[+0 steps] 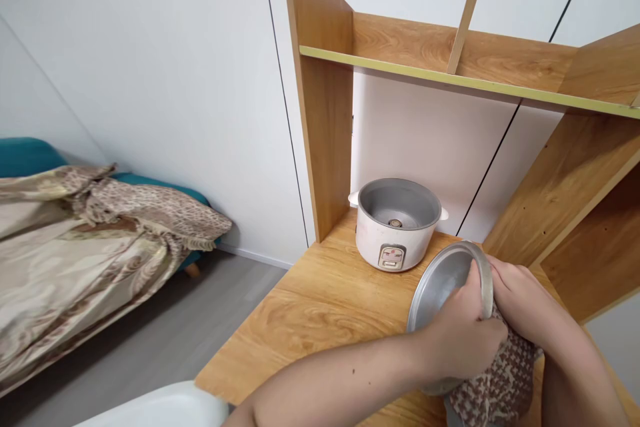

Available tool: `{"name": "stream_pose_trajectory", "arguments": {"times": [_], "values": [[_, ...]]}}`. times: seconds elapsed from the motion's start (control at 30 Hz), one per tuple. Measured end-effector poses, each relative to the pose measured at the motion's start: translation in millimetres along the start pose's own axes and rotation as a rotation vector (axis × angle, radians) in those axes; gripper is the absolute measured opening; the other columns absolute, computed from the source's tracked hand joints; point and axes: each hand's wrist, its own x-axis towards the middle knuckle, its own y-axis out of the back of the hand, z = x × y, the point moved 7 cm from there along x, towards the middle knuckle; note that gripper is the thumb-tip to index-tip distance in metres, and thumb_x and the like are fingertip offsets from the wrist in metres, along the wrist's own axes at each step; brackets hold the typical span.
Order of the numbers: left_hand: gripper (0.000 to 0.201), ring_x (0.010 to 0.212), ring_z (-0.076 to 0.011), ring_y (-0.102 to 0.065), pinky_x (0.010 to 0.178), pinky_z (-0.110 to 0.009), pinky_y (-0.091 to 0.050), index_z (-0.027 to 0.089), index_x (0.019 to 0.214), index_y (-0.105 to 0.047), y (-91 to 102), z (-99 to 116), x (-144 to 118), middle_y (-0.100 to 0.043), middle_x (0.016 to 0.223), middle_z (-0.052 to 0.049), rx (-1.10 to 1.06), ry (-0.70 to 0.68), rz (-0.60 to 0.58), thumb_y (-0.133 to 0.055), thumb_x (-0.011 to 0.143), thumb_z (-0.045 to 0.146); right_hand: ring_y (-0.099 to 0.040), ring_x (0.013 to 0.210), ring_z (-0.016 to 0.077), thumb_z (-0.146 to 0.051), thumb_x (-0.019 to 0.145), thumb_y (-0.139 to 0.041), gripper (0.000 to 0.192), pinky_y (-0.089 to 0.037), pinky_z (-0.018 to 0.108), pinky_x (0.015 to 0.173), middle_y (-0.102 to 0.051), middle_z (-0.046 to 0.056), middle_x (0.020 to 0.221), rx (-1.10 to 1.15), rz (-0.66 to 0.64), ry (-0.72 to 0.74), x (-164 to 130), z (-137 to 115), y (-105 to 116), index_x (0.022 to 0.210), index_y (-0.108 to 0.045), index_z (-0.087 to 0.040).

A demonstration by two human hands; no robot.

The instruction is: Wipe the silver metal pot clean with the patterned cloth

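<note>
**Both hands on a metal pot beside the cooker**

The left hand [463, 337] grips the rim of a metal pot [440, 287], thumb hooked inside the bowl and fingers wrapped round the outside. The right hand [520, 300] closes on the same pot from the far side, pressing a patterned cloth [500, 380] against its outer wall. The pot is tilted, its open mouth turned up and toward the cooker [396, 223], and it is held above the desk [320, 300] just in front of and to the right of the cooker. Whether its bottom touches the desk cannot be told, as the hands and cloth hide it.

The cooker stands upright at the back of the desk, lid off and inner well bare, its control panel facing forward. Above the cooker runs a wooden shelf [450, 53]. Well to the left of the cooker, beyond the desk edge, a sofa [30, 153] carries a draped blanket [85, 247].
</note>
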Motion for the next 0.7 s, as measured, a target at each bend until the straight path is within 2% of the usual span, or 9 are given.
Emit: {"name": "stream_pose_trajectory", "arguments": {"times": [0.1, 0.27, 0.7], "values": [[0.066, 0.113, -0.0268, -0.056, 0.095, -0.046, -0.045, 0.020, 0.136, -0.037, 0.5, 2.1, 0.8, -0.058, 0.118, -0.009, 0.006, 0.052, 0.000, -0.048, 0.072, 0.008, -0.066, 0.080, 0.0205, -0.024, 0.094, -0.027, 0.038, -0.046, 0.031, 0.072, -0.070, 0.005, 0.086, 0.026, -0.004, -0.041, 1.9, 2.9, 0.6, 0.093, -0.065, -0.023], [0.069, 0.120, -0.0275, -0.053, 0.100, -0.047, -0.042, 0.021, 0.138, -0.037, 0.7, 4.3, 0.7, -0.056, 0.125, -0.010, 0.008, 0.046, 0.000, -0.047, 0.071, 0.007, -0.064, 0.076, 0.0204, -0.026, 0.095, -0.025, 0.040, -0.044, 0.031, 0.072, -0.069, 0.004, 0.082, 0.071, -0.009, -0.055, 4.0, 2.1, 1.7, 0.091, -0.065, -0.023], [0.066, 0.113, -0.0254, -0.055, 0.094, -0.044, -0.045, 0.019, 0.137, -0.038, 0.3, 0.7, -0.3, -0.059, 0.121, -0.009, -0.018, 0.030, -0.003, -0.048, 0.073, 0.009, -0.063, 0.070, 0.0200, -0.026, 0.094, -0.026, 0.040, -0.045, 0.031, 0.067, -0.068, 0.003, 0.078, 0.081, 0.010, -0.050, 3.7, -1.4, 5.7, 0.085, -0.064, -0.024]]}}
